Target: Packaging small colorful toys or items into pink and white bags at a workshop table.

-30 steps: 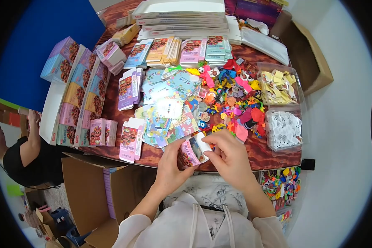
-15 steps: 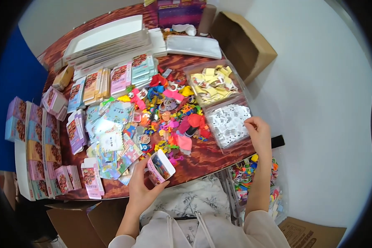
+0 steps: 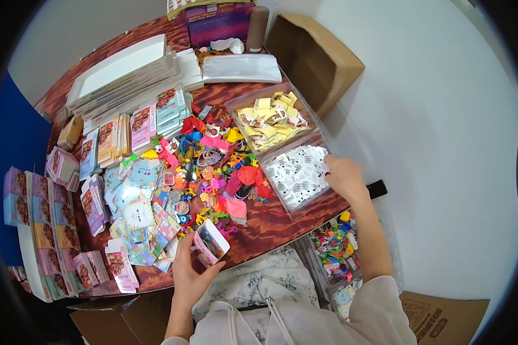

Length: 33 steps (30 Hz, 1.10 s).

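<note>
The left hand point(image 3: 189, 270) grips a small open carton point(image 3: 212, 243), pink on the outside, its fingers wrapped around the lower end and its flap standing open toward the table (something colourful shows inside, too small to tell apart). The carton sits just above the near edge of the wooden table point(image 3: 270, 227), tilted with its mouth up and to the right.

The right hand point(image 3: 342, 177) reaches well away from the left, out to the right side of the table, and rests at the right edge of a clear tray of small white packets point(image 3: 296, 175). Its fingers are curled down onto the packets; whether they pinch one I cannot tell. Just beyond that hand, further from the person, lies a second clear tray filled with yellow slips point(image 3: 270, 118).

Between the two hands spreads a heap of bright plastic toys point(image 3: 213, 167) in red, pink, orange and blue. To the left of the left hand lie loose printed cards point(image 3: 135, 207), and further left stand rows of flat pink and yellow boxes point(image 3: 40, 230). Below the right forearm, off the table's edge, sits a bin of more coloured toys point(image 3: 334, 244).
</note>
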{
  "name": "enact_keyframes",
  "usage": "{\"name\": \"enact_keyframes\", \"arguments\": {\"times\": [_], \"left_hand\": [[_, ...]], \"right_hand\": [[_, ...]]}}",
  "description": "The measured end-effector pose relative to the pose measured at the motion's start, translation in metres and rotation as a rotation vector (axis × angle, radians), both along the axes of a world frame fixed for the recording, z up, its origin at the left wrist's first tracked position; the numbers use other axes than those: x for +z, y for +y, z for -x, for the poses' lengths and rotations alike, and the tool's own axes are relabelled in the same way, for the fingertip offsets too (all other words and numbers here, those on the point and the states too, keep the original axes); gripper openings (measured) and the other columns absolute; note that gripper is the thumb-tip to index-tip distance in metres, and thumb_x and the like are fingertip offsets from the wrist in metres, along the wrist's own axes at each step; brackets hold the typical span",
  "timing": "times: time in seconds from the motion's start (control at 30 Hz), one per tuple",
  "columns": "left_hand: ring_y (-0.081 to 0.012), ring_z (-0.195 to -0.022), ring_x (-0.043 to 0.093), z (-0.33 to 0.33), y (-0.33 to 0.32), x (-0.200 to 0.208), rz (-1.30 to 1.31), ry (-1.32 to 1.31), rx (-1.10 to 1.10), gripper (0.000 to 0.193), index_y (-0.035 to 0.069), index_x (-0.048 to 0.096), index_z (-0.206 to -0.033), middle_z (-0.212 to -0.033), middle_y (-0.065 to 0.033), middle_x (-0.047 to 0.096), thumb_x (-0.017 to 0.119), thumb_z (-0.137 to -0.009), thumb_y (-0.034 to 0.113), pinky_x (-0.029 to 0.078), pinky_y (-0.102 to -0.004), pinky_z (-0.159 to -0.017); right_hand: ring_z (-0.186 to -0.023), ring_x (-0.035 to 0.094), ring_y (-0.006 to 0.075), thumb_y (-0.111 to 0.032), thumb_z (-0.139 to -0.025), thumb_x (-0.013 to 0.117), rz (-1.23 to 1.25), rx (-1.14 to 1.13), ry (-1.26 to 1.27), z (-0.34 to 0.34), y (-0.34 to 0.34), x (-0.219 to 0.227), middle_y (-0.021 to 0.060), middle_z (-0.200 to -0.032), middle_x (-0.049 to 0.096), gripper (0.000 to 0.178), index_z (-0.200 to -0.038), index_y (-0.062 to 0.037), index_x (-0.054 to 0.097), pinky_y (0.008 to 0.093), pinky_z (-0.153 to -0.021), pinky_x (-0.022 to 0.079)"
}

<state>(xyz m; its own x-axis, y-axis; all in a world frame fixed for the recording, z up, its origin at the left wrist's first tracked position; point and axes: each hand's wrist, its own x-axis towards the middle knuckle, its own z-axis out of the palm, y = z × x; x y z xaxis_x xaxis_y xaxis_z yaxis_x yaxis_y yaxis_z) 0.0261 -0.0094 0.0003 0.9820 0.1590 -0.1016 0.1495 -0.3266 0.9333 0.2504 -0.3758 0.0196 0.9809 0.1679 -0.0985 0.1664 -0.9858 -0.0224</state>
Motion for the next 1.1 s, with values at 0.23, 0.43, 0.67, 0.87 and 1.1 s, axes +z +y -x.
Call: {"name": "enact_keyframes", "arguments": {"times": [0.23, 0.43, 0.67, 0.87, 1.1], "left_hand": [[-0.0265, -0.115, 0.063, 0.005, 0.001, 0.006, 0.018, -0.016, 0.011, 0.082, 0.000, 0.046, -0.140, -0.129, -0.0166, 0.056, 0.088, -0.070, 0.005, 0.054, -0.0390, -0.095], [-0.0258, -0.113, 0.063, 0.011, 0.006, 0.007, 0.005, -0.034, 0.049, 0.082, 0.000, 0.047, -0.140, -0.126, -0.0161, 0.057, 0.088, -0.070, 0.006, 0.054, -0.0375, -0.094], [-0.0261, -0.114, 0.062, 0.016, 0.011, 0.000, -0.016, -0.045, 0.048, 0.082, 0.000, 0.047, -0.140, -0.126, -0.0160, 0.057, 0.089, -0.069, 0.007, 0.052, -0.0379, -0.095], [-0.0267, -0.115, 0.062, 0.015, 0.013, -0.003, -0.032, -0.040, 0.045, 0.084, 0.000, 0.047, -0.141, -0.128, -0.0166, 0.057, 0.089, -0.069, 0.007, 0.052, -0.0382, -0.096], [-0.0273, -0.115, 0.062, 0.012, 0.010, -0.002, -0.012, -0.026, 0.045, 0.085, 0.000, 0.046, -0.142, -0.129, -0.0170, 0.057, 0.089, -0.069, 0.007, 0.053, -0.0386, -0.096]], "right_hand": [[-0.076, 0.064, 0.0239, -0.006, -0.083, 0.071, -0.591, -0.129, 0.161, -0.001, 0.005, 0.019, 0.0097, -0.084, 0.066, 0.021, -0.103, -0.0024, 0.066, 0.0366, -0.071, 0.050], [-0.065, 0.055, 0.0109, -0.005, -0.086, 0.069, -0.845, -0.182, 0.167, -0.004, 0.006, 0.016, 0.0029, -0.075, 0.061, 0.009, -0.094, 0.0001, 0.067, 0.0292, -0.060, 0.046], [-0.057, 0.054, 0.0068, -0.008, -0.091, 0.067, -0.825, -0.207, 0.193, -0.010, 0.005, 0.006, -0.0018, -0.071, 0.058, 0.007, -0.093, -0.0018, 0.066, 0.0250, -0.053, 0.045], [-0.056, 0.054, 0.0084, -0.008, -0.090, 0.066, -0.819, -0.160, 0.315, -0.013, 0.008, -0.005, -0.0010, -0.072, 0.057, 0.008, -0.096, -0.0017, 0.065, 0.0259, -0.053, 0.045], [-0.058, 0.056, 0.0122, -0.001, -0.085, 0.061, -0.758, -0.040, 0.103, -0.021, -0.005, -0.025, 0.0033, -0.072, 0.059, 0.013, -0.097, -0.0021, 0.066, 0.0307, -0.056, 0.047]]}}
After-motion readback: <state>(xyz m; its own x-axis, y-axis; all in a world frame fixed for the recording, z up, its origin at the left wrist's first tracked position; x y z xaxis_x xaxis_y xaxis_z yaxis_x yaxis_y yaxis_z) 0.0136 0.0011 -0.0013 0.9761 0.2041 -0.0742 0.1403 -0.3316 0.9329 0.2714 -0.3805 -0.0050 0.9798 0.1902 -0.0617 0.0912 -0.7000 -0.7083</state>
